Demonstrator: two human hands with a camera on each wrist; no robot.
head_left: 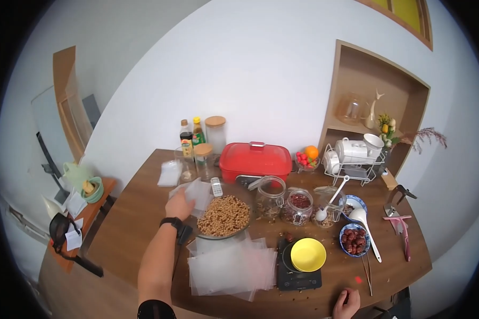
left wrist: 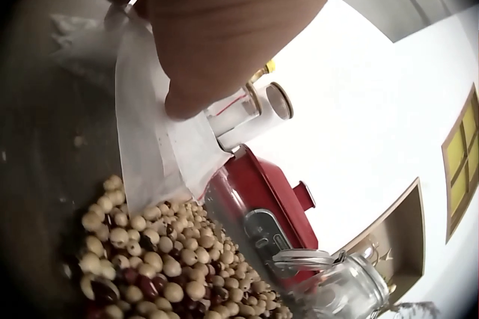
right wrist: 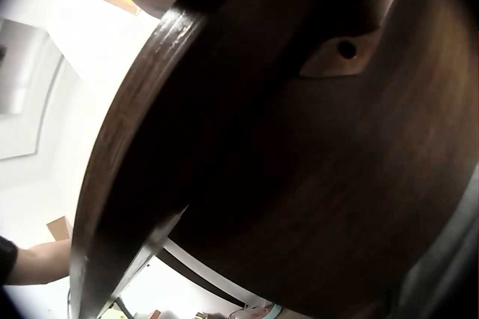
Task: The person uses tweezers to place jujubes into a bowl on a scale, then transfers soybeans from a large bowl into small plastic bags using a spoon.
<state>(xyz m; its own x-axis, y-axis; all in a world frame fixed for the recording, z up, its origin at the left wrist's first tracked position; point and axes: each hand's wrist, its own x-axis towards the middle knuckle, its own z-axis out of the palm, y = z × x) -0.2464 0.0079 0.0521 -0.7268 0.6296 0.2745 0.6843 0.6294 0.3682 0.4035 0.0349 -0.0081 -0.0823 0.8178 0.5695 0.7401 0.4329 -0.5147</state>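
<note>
Left of centre in the head view, my left hand (head_left: pixel 180 204) grips a translucent plastic bag (head_left: pixel 199 194) at the far-left rim of a bowl of beans (head_left: pixel 223 215). The left wrist view has the thumb of that hand (left wrist: pixel 239 27) against the bag (left wrist: pixel 146 128), whose lower edge hangs over pale and dark-red beans (left wrist: pixel 179 259). My right hand (head_left: pixel 347 304) rests at the table's front edge, fingers loosely curled and holding nothing. The right wrist view mostly takes in the dark underside of the table (right wrist: pixel 299 177).
Flat plastic bags (head_left: pixel 229 268) lie spread before the bowl, beside a black scale (head_left: pixel 299 282) bearing a yellow bowl (head_left: pixel 308 255). Glass jars (head_left: pixel 270 199), a bowl of red dates (head_left: pixel 354 240) and a white spoon (head_left: pixel 375 247) stand rightward. Behind is a red cooker (head_left: pixel 255 161).
</note>
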